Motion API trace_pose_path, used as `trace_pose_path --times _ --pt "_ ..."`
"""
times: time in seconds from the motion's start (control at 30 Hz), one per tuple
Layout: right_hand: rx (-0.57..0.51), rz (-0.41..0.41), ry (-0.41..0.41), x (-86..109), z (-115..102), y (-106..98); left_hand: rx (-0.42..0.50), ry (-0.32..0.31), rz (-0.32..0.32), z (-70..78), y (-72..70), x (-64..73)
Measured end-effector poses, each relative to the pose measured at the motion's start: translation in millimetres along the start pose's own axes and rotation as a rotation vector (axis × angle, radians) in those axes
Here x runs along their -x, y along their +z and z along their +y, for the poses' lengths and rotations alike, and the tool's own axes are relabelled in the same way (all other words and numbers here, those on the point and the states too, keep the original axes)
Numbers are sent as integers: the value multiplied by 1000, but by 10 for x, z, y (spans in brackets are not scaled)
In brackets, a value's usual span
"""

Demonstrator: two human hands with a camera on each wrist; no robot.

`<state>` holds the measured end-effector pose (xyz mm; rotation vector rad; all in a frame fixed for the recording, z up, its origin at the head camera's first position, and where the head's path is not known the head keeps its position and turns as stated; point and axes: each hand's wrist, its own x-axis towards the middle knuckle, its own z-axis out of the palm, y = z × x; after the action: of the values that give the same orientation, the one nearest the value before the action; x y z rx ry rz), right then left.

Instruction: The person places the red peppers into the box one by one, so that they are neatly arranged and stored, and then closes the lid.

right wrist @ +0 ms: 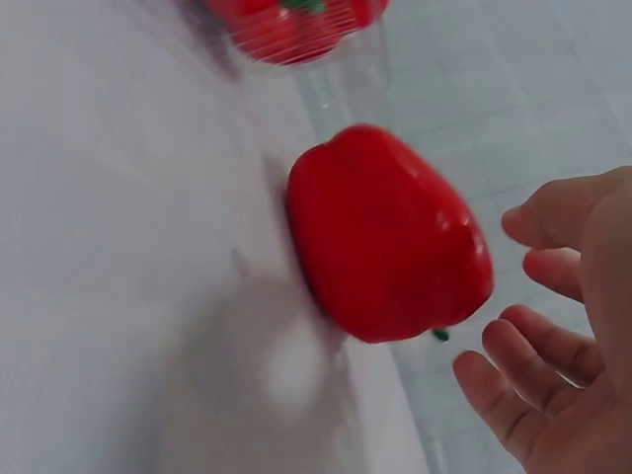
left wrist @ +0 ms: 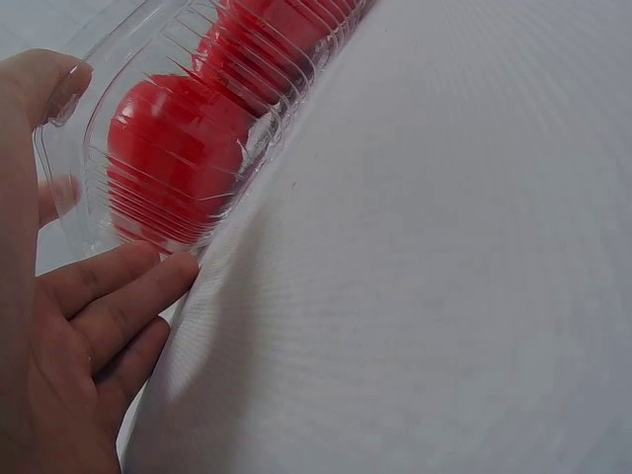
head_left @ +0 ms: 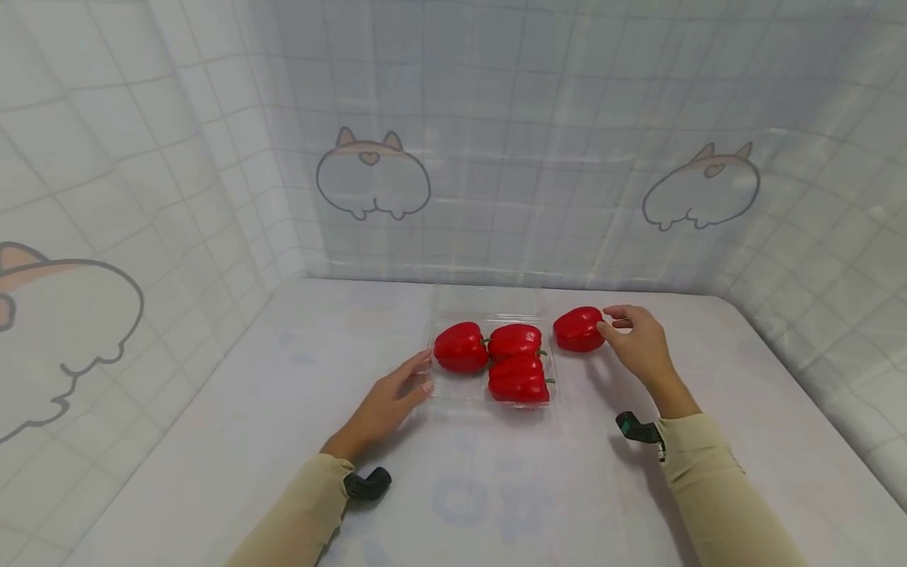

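Note:
A clear plastic clamshell container [head_left: 460, 398] sits on the white table with three red bell peppers inside: one at left [head_left: 460, 348], one at back right [head_left: 515, 342] and one at front right [head_left: 519, 379]. My left hand [head_left: 386, 405] rests against the container's left side, thumb and fingers spread apart along its wall. A further red bell pepper [right wrist: 385, 237] lies on the table to the container's right. Beside it is my right hand [head_left: 638, 342], its fingers loosely bent; a gap parts them from the pepper in the right wrist view.
Behind the container its transparent lid [head_left: 487, 300] lies folded back, hard to make out. White tiled-pattern curtains [head_left: 524, 236] with cartoon animals enclose the table at the back and sides. Dark wrist devices [head_left: 368, 484] sit at both sleeves.

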<state>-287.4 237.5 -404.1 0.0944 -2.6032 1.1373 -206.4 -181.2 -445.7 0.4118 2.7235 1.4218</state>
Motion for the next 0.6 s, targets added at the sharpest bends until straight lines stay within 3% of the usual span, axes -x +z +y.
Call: trace_pose_path --times 0.27,0.43,0.6 --pt "-47 -113 48 -55 113 89 -8 -6 -4 19 2 -4" --pt "-158 -250 55 -122 140 68 1 -4 -6 1 -5 21" --pt "-250 -305 59 -147 171 42 -7 17 -9 -19 -5 7"
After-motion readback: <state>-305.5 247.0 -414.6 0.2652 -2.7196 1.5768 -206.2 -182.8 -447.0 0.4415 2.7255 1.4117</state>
